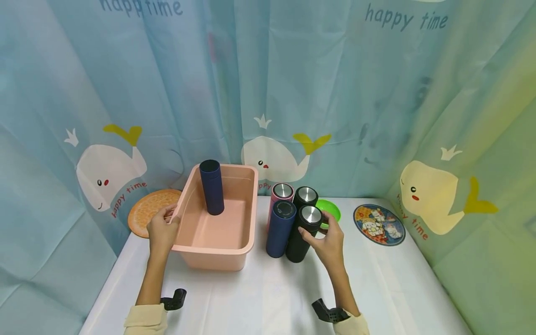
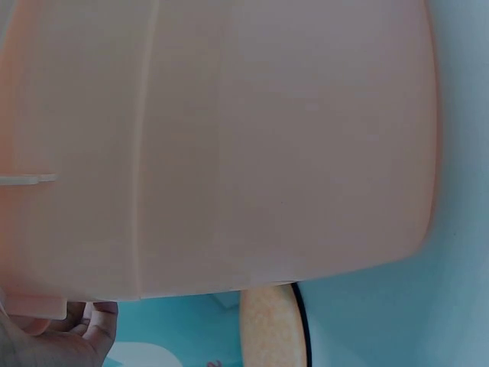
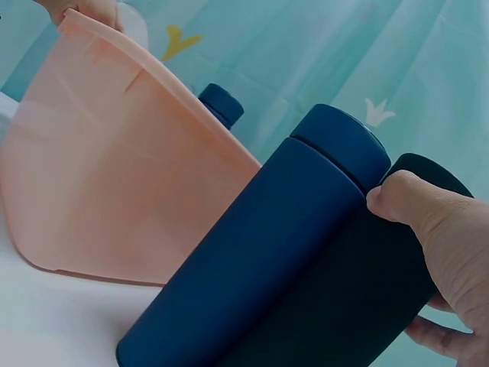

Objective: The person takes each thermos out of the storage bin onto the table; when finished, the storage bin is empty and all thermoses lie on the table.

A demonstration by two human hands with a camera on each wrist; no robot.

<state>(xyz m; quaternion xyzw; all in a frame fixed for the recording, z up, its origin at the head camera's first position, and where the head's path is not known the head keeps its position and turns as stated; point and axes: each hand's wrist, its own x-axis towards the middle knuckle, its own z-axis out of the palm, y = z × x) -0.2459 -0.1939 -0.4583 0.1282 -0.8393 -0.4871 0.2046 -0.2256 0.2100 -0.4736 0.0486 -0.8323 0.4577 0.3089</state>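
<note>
In the head view my left hand (image 1: 162,231) grips the left rim of a pink plastic bin (image 1: 214,259). A dark blue thermos (image 1: 213,190) stands inside the bin. To the bin's right, my right hand (image 1: 330,239) holds a black thermos (image 1: 298,244) near its silver-topped lid, thumb on the near side and fingers round the far side. Close beside it stands another blue thermos (image 1: 278,235). Behind these two are a pink thermos (image 1: 282,190) and a second black thermos (image 1: 306,195), both partly hidden. The right wrist view shows my thumb (image 3: 401,197) against the held black thermos.
A green bowl (image 1: 334,207) sits behind my right hand, partly covered. Farther right lies a round patterned mat (image 1: 379,224), and an orange round mat (image 1: 140,214) lies left of the bin. A whale-print curtain (image 1: 293,93) hangs behind the white table (image 1: 259,298).
</note>
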